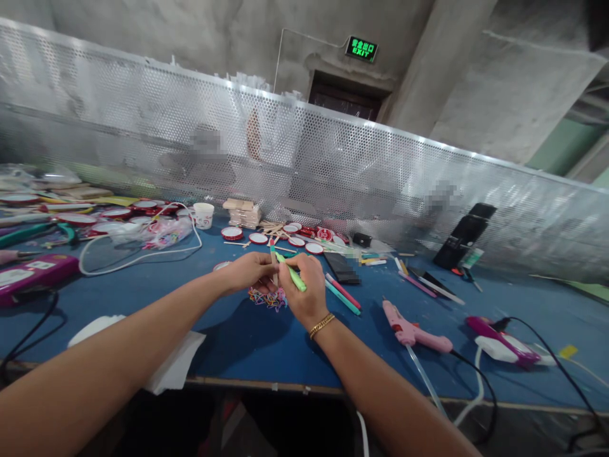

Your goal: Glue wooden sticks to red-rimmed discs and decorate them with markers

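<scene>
Over the middle of the blue table, my left hand [252,271] pinches a thin upright wooden stick [273,254] whose upper end is coloured red and green. My right hand [309,285] is closed around a light green marker pen [297,280], its tip end by the stick. Just below my hands lies a pile of small multicoloured rubber bands [270,299], partly hidden by the fingers. Right of my right hand lie a red marker [346,293] and a teal marker [343,298].
Behind my hands are several red-rimmed white discs [258,238], stacked wooden pieces [242,214] and a paper cup [203,216]. A pink glue gun [412,330] and a purple power strip [504,343] with cables lie to the right. Perforated metal panels [333,158] close off the back.
</scene>
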Demonstrator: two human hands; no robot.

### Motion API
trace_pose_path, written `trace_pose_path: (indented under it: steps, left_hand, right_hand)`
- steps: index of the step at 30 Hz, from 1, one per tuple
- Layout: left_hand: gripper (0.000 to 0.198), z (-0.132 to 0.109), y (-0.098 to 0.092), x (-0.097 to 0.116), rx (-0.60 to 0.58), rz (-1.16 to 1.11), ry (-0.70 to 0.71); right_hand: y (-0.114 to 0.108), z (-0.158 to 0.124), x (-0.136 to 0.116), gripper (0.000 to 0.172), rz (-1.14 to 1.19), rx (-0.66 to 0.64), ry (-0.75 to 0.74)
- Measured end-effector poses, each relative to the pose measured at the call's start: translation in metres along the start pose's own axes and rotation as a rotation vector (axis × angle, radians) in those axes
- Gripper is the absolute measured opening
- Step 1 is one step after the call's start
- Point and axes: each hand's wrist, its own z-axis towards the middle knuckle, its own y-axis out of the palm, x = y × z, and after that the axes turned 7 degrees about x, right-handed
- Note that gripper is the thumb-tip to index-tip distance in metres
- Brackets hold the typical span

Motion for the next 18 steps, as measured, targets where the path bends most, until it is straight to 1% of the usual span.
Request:
trace_pose_path:
  steps: [6, 13, 18]
  left_hand:
    - [0.035, -0.0039, 0.0022, 0.0054, 0.009, 0.019, -0.023]
    - [0.041, 0.0003, -0.0006, -0.0005, -0.013, 0.018, 0.005]
    - [0.038, -0.0016, 0.0005, 0.0021, -0.004, 0.015, -0.017]
  right_hand:
    - [0.0008, -0.0005, -0.002, 0.012, 0.014, -0.02, -0.032]
    - [0.0004, 0.0002, 0.0003, 0.013, -0.018, -0.008, -0.002]
    - [0.0008, 0.0001, -0.0013, 0.012, 0.0, -0.004, -0.023]
